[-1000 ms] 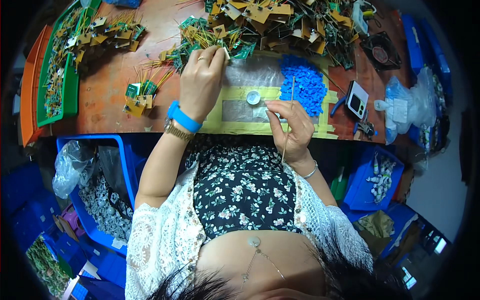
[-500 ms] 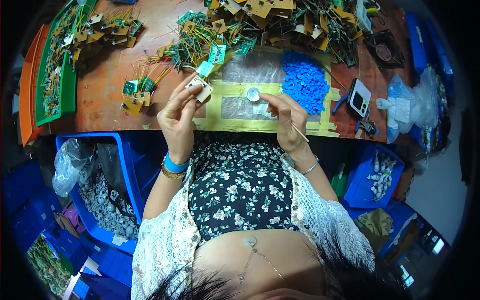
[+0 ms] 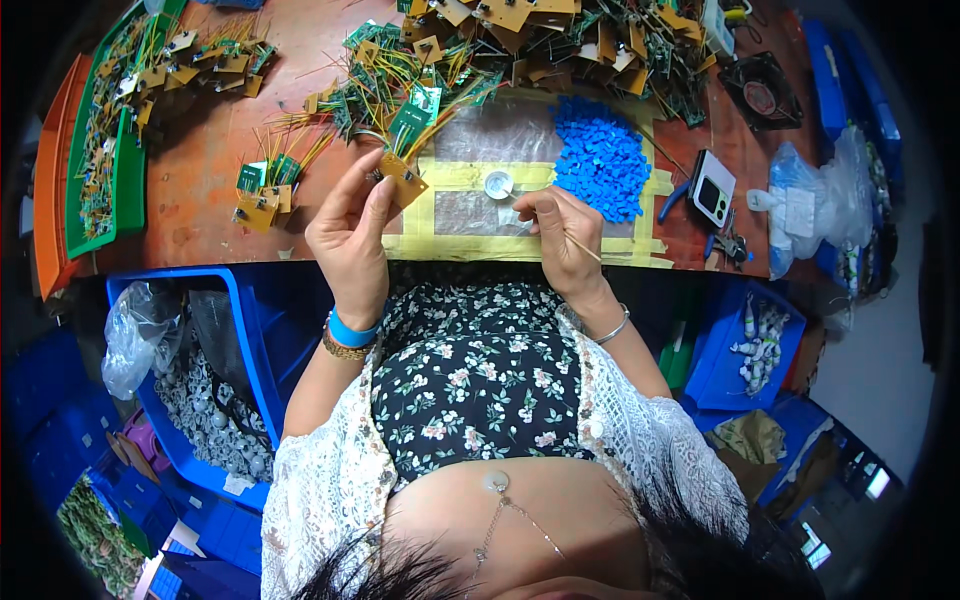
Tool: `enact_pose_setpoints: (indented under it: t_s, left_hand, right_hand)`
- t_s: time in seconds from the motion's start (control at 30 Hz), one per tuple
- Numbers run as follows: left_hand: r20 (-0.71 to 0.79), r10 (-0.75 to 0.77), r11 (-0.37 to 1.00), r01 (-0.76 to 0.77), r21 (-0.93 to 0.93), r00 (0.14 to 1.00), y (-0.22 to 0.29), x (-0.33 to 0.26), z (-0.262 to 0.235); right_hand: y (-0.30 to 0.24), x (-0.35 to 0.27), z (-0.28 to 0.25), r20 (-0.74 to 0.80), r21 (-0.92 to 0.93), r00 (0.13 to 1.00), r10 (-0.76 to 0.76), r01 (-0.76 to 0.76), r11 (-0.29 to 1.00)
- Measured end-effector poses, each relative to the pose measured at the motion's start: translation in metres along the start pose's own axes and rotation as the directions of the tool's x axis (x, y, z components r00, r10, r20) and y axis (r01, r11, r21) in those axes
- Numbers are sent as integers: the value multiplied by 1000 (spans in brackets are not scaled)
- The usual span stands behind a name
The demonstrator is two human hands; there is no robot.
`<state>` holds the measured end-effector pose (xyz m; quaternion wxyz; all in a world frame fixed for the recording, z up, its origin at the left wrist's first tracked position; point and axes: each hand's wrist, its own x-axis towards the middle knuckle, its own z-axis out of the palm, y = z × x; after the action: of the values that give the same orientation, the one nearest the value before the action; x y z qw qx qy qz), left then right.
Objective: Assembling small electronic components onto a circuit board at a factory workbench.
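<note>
My left hand (image 3: pixel 350 240) is closed on the edge of a small brown circuit board (image 3: pixel 406 186), pinched between thumb and fingers. Wires join it to a green circuit board (image 3: pixel 412 116) just beyond. My right hand (image 3: pixel 568 232) grips a thin wooden stick (image 3: pixel 584 248) like a pen. Its pale tip reaches the rim of a small round white dish (image 3: pixel 494 190), which stands on the taped clear sheet (image 3: pixel 480 218) between my hands. To the right of the dish lies a heap of small blue pieces (image 3: pixel 600 160).
Heaps of wired boards (image 3: pixel 520 50) cover the back of the table (image 3: pixel 200 190). A green tray (image 3: pixel 135 190) of boards stands at left. On the right lie a phone (image 3: pixel 712 188), pliers (image 3: pixel 672 203), a fan (image 3: pixel 762 92) and a plastic bag (image 3: pixel 825 205). Blue bins (image 3: pixel 238 350) sit below the edge.
The brown board has turned in my left fingers, and the green board now points away from me. My right hand has shifted slightly, with the stick's tip now showing at the dish.
</note>
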<state>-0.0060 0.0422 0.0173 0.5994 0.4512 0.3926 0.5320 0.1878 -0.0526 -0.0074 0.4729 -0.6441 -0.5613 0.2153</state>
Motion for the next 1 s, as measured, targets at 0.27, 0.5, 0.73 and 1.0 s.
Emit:
enact_pose_setpoints:
  t_s: [0.27, 0.5, 0.73, 1.0]
  left_hand:
    - [57, 142, 941, -153, 303, 988, -14, -4, -7]
    - [202, -91, 918, 3, 397, 975, -13, -12, 3]
    - [344, -328, 940, 341, 23, 880, -10, -16, 10]
    - [373, -338, 933, 359, 13, 864, -7, -17, 13]
  right_hand:
    - [-4, 2, -3, 13, -45, 1000, -10, 11, 999]
    - [-36, 2, -7, 3, 329, 996, -84, 78, 941]
    - [-35, 3, 3, 32, 406, 999, -36, 20, 914]
    - [-31, 4, 3, 44, 343, 995, -94, 73, 936]
